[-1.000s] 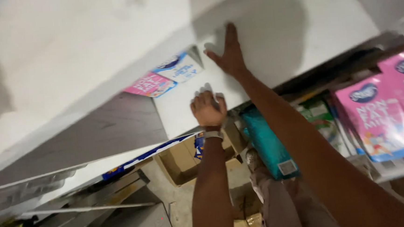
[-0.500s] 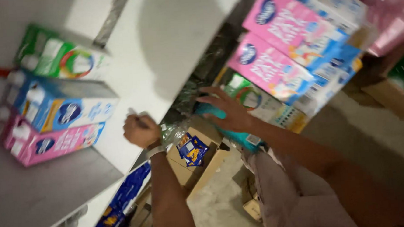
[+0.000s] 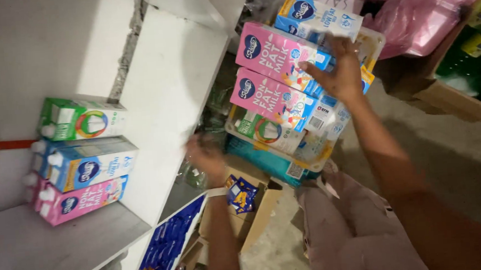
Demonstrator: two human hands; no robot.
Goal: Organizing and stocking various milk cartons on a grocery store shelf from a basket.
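Under right grip (image 3: 338,70): pink carton (image 3: 273,55)

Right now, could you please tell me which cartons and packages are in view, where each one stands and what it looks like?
Green carton: shelf, top of stack, on its side, green and white.
Blue carton: shelf, middle of stack, light blue.
Pink carton: shelf, bottom of stack, pink.
Pink cartons: two in the tray, under the right hand.
Left hand: blurred, by the shelf edge.
Cardboard box: floor, brown.
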